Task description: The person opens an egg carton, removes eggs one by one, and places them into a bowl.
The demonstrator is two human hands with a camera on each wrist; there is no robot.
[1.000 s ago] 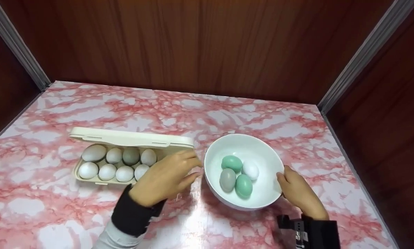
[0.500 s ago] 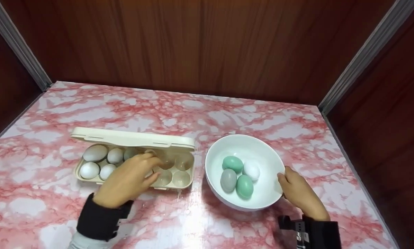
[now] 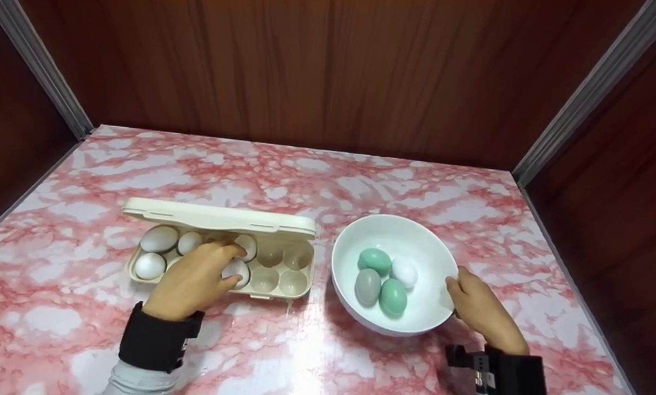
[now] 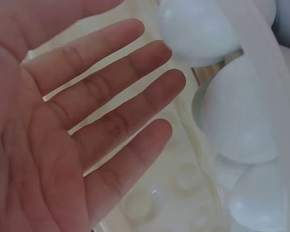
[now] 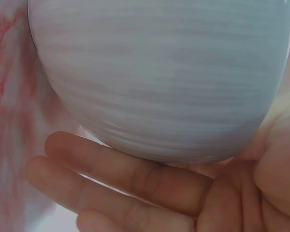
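A cream egg carton [image 3: 284,289] lies open at the left, lid [image 3: 218,216] tipped back. Several white eggs [image 3: 159,238] fill its left cups; the right cups [image 3: 293,281] are bare. My left hand [image 3: 218,266] hovers flat over the carton's middle, hiding some eggs. In the left wrist view the left hand [image 4: 111,121] has straight, spread fingers [image 4: 150,58] with nothing in them, and white eggs [image 4: 237,116] lie just beyond. A white bowl [image 3: 416,230] at the right holds two green eggs [image 3: 375,261], a grey egg [image 3: 367,286] and a white egg [image 3: 404,272]. My right hand [image 3: 468,299] grips its right rim, fingers [image 5: 135,174] under the bowl [image 5: 159,72].
The pink marbled tabletop [image 3: 306,175] is boxed in by dark wooden walls [image 3: 306,66] at the back and both sides. Bare tabletop lies behind the carton and bowl, and along the front edge between my arms.
My left hand has moved left from beside the bowl to over the carton's middle, uncovering the bare right cups. The right hand has stayed on the bowl.
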